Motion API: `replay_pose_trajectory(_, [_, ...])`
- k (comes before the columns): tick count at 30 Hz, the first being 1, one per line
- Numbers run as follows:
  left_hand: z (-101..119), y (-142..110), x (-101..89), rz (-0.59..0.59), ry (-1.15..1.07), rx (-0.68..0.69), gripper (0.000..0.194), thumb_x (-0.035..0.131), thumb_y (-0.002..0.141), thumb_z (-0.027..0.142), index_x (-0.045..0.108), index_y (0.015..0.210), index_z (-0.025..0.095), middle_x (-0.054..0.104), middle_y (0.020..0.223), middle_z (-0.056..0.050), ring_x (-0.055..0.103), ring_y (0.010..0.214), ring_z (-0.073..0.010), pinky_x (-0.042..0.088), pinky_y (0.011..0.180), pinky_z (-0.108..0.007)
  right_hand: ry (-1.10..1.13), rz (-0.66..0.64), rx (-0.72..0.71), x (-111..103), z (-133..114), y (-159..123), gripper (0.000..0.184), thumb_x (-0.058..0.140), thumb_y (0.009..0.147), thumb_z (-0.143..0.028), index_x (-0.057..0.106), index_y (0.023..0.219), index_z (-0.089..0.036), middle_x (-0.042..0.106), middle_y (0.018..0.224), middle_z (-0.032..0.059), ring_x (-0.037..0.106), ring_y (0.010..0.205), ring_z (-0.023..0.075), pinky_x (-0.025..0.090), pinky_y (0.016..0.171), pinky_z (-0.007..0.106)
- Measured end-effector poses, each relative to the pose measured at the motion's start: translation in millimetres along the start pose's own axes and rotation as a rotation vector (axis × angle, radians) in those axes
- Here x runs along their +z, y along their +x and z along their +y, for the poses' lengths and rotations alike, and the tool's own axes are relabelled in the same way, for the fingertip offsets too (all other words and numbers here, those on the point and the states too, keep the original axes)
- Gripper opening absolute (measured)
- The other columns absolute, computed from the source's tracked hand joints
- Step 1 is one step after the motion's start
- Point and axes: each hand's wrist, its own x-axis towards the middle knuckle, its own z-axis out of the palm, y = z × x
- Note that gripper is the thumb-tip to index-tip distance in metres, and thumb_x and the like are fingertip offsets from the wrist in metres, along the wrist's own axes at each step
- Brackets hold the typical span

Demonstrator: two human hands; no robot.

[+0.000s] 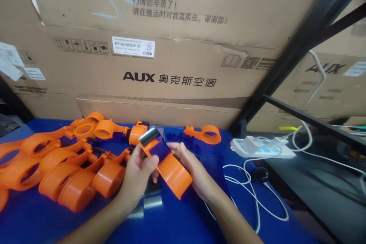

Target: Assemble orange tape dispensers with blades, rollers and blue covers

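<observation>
An orange packing tape dispenser (pixel 175 177) with a dark blue plate and a black roller end is held tilted in front of me, above the table. My left hand (pixel 140 171) grips its blade end, thumb pressed against the blue plate. On the far right side, my right hand (pixel 194 169) curls around the dispenser, its fingertips partly hidden behind it. Beneath my left hand lie silvery metal strips (pixel 153 202). Several more orange dispensers (pixel 78 190) are spread to the left. Behind my hands are small dark blue plastic parts (pixel 183 138).
A lone orange dispenser frame (pixel 210 134) lies at the back of the blue table (pixel 183 228). To the right are a white power strip (pixel 263 148), loose white cables (pixel 256 194) and a black round object (pixel 260 175). A large cardboard box (pixel 171 53) and a black rack post (pixel 274 68) stand behind.
</observation>
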Motion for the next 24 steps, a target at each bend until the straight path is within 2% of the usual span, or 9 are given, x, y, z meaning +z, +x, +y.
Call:
replay_pose_trajectory(3, [0.3,4.4,0.0,0.096,0.014,0.036,0.043,0.074,0.090,0.045,0.053,0.122,0.026,0.057,0.067,0.009,0.051,0.044,-0.0074,0.044,0.044,-0.020,-0.059,0.056,-0.096,-4.7,-4.6,-2.5,0.054,0.055,0.096,-0.066,0.062,0.133,-0.027,0.070,0.123,0.0082,0.066,0.111,0.0273,0.052,0.093,0.039])
replay_pose_trajectory(5, [1.0,6.5,-0.1,0.113,0.006,0.033,0.042,0.071,0.092,0.048,0.051,0.122,0.026,0.056,0.066,0.009,0.050,0.043,-0.0072,0.043,0.043,-0.020,-0.118,0.016,-0.130,-5.9,-7.5,-3.8,0.050,0.063,0.094,-0.059,0.063,0.133,-0.028,0.068,0.127,0.0071,0.063,0.116,0.0273,0.049,0.097,0.038])
replay_pose_trajectory(7, [1.5,8.3,-0.4,0.112,-0.011,0.028,0.040,0.069,0.093,0.050,0.051,0.118,0.025,0.055,0.065,0.009,0.051,0.044,-0.0074,0.042,0.043,-0.020,-0.154,-0.019,-0.151,-4.9,-8.3,-3.6,0.044,0.070,0.092,-0.052,0.067,0.127,-0.026,0.070,0.122,0.0064,0.064,0.111,0.0258,0.050,0.095,0.036])
replay_pose_trajectory(10, [2.0,11.0,-0.9,0.102,-0.067,0.021,0.037,0.067,0.093,0.053,0.054,0.109,0.022,0.059,0.070,0.005,0.059,0.053,-0.0110,0.048,0.046,-0.022,-0.111,0.054,-0.161,-1.7,-5.5,-0.6,0.033,0.073,0.091,-0.048,0.073,0.112,-0.022,0.070,0.120,0.0077,0.066,0.093,0.0222,0.054,0.078,0.032])
replay_pose_trajectory(15, [2.8,5.3,4.1,-0.019,-0.054,0.031,0.054,0.059,0.098,0.054,0.052,0.138,0.019,0.068,0.117,-0.013,0.072,0.081,-0.0219,0.063,0.064,-0.037,0.083,0.211,-0.201,-0.7,-2.6,4.1,0.032,0.073,0.091,-0.047,0.076,0.106,-0.019,0.074,0.107,0.0093,0.068,0.086,0.0217,0.057,0.072,0.031])
replay_pose_trajectory(17, [6.2,-6.3,5.4,-0.060,0.051,0.014,0.058,0.050,0.102,0.053,0.047,0.149,0.020,0.063,0.133,-0.017,0.073,0.089,-0.0246,0.064,0.073,-0.043,0.130,0.248,-0.216,-1.5,-3.2,4.5,0.033,0.072,0.092,-0.047,0.077,0.103,-0.017,0.074,0.100,0.0095,0.068,0.083,0.0213,0.058,0.068,0.031])
replay_pose_trajectory(20, [23.3,-32.2,-4.7,-0.169,0.339,0.027,0.057,0.039,0.106,0.048,0.039,0.159,0.025,0.070,0.123,-0.015,0.073,0.097,-0.0265,0.062,0.087,-0.047,0.144,0.289,-0.246,-1.8,-3.9,4.2,0.034,0.071,0.091,-0.049,0.076,0.087,-0.015,0.072,0.092,0.0097,0.067,0.077,0.0206,0.059,0.061,0.030])
replay_pose_trajectory(21, [33.1,-41.0,-13.1,-0.219,0.483,0.084,0.056,0.043,0.106,0.044,0.038,0.160,0.030,0.070,0.125,-0.013,0.073,0.098,-0.0262,0.062,0.089,-0.047,0.137,0.295,-0.259,-1.5,-4.0,3.9,0.036,0.071,0.091,-0.049,0.074,0.079,-0.015,0.072,0.090,0.0095,0.067,0.075,0.0204,0.060,0.060,0.031])
replay_pose_trajectory(24, [70.0,-59.7,-54.6,-0.304,0.973,0.452,0.056,0.065,0.095,0.039,0.052,0.150,0.035,0.064,0.141,-0.009,0.066,0.119,-0.0311,0.055,0.100,-0.050,0.120,0.257,-0.254,1.3,-4.9,1.8,0.043,0.070,0.092,-0.050,0.068,0.067,-0.015,0.067,0.086,0.0082,0.066,0.072,0.0197,0.061,0.056,0.031])
